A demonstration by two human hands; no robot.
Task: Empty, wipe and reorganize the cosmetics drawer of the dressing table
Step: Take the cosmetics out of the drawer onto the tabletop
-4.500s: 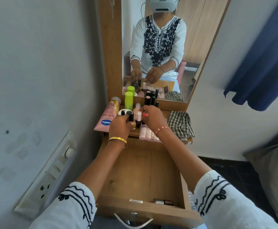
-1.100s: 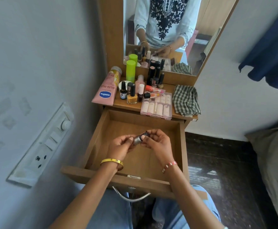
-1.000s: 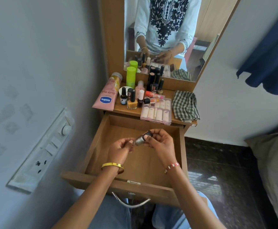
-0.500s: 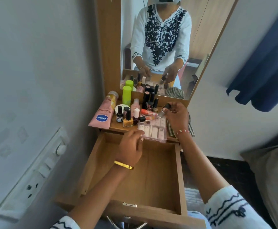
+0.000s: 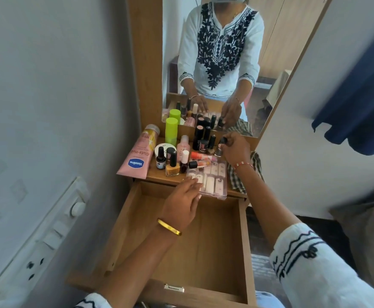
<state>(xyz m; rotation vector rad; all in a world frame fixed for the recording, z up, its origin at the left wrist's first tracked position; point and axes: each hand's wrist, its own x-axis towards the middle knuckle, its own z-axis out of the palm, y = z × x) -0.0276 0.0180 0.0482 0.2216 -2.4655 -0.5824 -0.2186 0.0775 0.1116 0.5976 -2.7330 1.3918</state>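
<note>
The wooden drawer (image 5: 245,241) stands pulled out below the dressing table top (image 5: 157,174); I see nothing lying inside it. My right hand (image 5: 235,150) grips a small silver bottle with a black cap (image 5: 220,148) upright at the back right of the table top, beside the dark lipsticks (image 5: 201,136). My left hand (image 5: 181,203) reaches over the drawer with fingers straight, its fingertips touching the near left corner of the clear nail-tips box (image 5: 212,181). A checked cloth (image 5: 239,181) lies under my right wrist.
On the table top stand a pink Vaseline tube (image 5: 137,156), a green bottle (image 5: 171,130), a yellow nail polish (image 5: 172,167) and several small bottles. The mirror (image 5: 226,63) rises behind. A switch panel (image 5: 48,236) is on the left wall, a blue curtain (image 5: 359,103) at right.
Both hands left the drawer. My right hand carried the small silver bottle up to the back right of the table top; my left hand let go of it and reached the nail-tips box.
</note>
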